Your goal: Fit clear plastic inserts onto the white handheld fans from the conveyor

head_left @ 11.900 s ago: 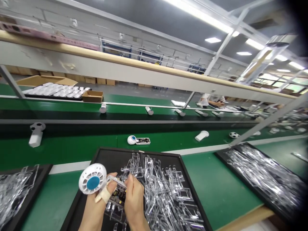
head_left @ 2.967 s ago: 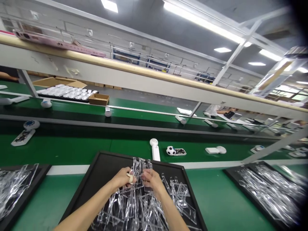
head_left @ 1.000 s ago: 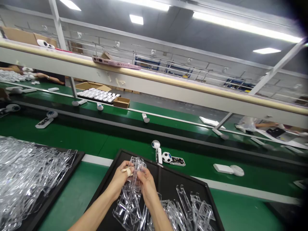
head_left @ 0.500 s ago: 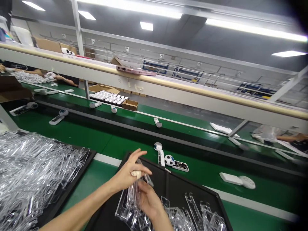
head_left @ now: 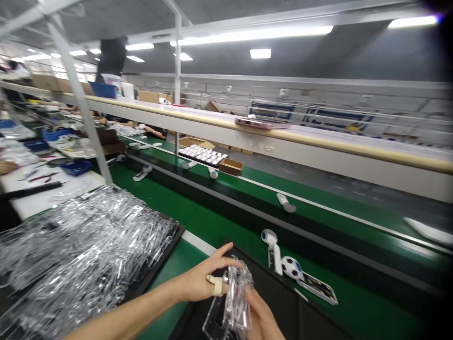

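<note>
A bunch of clear plastic frame-like pieces is held between my two hands over a black tray. My left hand, with a beige wrap on one finger, is closed on the upper left side of the bunch, its index finger stretched out above. My right hand grips the same pieces from the right; some of its fingers are hidden behind them. Just past the tray edge lie a white handheld unit with a round head and a football-patterned unit with its inside exposed.
To the left, a big heap of clear plastic pieces fills another black tray. The green conveyor crosses ahead, carrying scattered white units. Above it runs a shelf with a pink phone-like object. An upright post stands at left.
The view has swung left, bringing the full heap and a neighbouring worktable into sight. My hands have drawn closer together around the bunch of clear pieces.
</note>
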Demonstrator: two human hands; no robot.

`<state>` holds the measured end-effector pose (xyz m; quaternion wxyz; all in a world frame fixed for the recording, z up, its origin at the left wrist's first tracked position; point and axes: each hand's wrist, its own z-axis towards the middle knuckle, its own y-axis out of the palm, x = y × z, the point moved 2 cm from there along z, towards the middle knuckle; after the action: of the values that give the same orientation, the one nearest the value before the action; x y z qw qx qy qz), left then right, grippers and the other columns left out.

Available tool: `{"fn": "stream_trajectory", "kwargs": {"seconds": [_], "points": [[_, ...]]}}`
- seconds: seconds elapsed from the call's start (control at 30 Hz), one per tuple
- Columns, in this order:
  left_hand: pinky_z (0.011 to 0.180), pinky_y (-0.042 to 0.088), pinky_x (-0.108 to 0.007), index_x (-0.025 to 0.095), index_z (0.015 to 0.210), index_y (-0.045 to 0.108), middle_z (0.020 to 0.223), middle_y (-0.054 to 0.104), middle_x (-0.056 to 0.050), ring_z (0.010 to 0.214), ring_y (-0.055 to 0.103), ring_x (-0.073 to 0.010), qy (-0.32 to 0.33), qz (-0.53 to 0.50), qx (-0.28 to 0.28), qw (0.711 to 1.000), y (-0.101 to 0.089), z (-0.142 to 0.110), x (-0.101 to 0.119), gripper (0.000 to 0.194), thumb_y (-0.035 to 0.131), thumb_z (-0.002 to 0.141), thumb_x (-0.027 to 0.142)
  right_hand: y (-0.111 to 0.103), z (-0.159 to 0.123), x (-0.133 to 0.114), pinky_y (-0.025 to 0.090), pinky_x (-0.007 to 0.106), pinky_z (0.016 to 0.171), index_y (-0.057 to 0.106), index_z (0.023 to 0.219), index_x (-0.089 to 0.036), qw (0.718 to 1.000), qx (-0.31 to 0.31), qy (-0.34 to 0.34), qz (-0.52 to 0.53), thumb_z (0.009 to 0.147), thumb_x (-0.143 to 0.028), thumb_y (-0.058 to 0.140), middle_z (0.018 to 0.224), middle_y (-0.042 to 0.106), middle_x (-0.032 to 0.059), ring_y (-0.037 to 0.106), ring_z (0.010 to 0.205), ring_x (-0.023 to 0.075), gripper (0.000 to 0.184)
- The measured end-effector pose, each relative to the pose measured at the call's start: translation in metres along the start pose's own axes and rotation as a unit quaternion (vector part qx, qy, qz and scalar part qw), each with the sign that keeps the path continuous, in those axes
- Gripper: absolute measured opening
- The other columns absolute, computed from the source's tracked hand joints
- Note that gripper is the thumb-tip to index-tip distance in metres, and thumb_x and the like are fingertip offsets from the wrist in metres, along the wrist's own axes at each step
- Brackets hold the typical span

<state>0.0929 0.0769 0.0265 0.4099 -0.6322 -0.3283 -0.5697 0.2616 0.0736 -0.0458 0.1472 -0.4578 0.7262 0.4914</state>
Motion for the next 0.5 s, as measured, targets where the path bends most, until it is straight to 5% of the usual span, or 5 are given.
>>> {"fn": "stream_trajectory", "kwargs": {"seconds": [0.07, 0.13, 0.27, 0.5], "points": [[0.104, 0.03, -0.041, 0.03, 0.137, 0.034, 0.149, 0.023, -0.008, 0.135, 0.025, -0.0283, -0.083, -0.11, 0.11, 0.984, -0.003, -0.008, -0.013, 0.082, 0.072, 0.064, 0.026, 0.011, 0.006, 0.005, 0.051, 0.035, 0.067, 0.064, 0.089, -0.021, 0.999, 0.01, -0.015, -0.026, 0.054, -0.039, 0.082, 0.086, 0.07, 0.0052, 0.065, 0.078, 0.0251, 0.043], [0.089, 0.043, -0.037, 0.024, 0.137, 0.033, 0.133, 0.045, -0.014, 0.115, 0.049, -0.0289, -0.161, -0.198, 0.17, 0.952, -0.002, -0.017, -0.025, 0.097, 0.08, 0.052, 0.028, 0.026, 0.013, 0.015, 0.052, 0.038, 0.068, 0.059, 0.096, -0.022, 0.998, 0.015, -0.033, -0.047, 0.052, -0.041, 0.083, 0.088, 0.07, 0.0055, 0.066, 0.082, 0.0281, 0.054], [0.059, 0.041, -0.024, 0.016, 0.097, 0.06, 0.082, 0.062, -0.004, 0.069, 0.057, -0.0151, -0.19, -0.283, 0.198, 0.919, -0.007, -0.033, -0.03, 0.052, 0.079, 0.05, 0.029, 0.063, 0.026, 0.042, 0.051, 0.036, 0.077, 0.051, 0.102, -0.024, 0.993, -0.009, -0.094, -0.067, 0.051, -0.048, 0.082, 0.094, 0.069, 0.005, 0.063, 0.094, 0.0278, 0.064], [0.067, 0.043, -0.027, 0.017, 0.091, 0.06, 0.08, 0.065, -0.002, 0.072, 0.058, -0.0157, -0.138, -0.251, 0.272, 0.918, -0.074, -0.075, -0.022, 0.047, 0.08, 0.049, 0.025, 0.139, 0.028, 0.058, 0.044, 0.027, 0.088, 0.055, 0.114, -0.027, 0.978, -0.059, -0.042, -0.194, 0.072, -0.056, 0.063, 0.125, 0.056, 0.0012, 0.048, 0.118, 0.0218, 0.052]]}}
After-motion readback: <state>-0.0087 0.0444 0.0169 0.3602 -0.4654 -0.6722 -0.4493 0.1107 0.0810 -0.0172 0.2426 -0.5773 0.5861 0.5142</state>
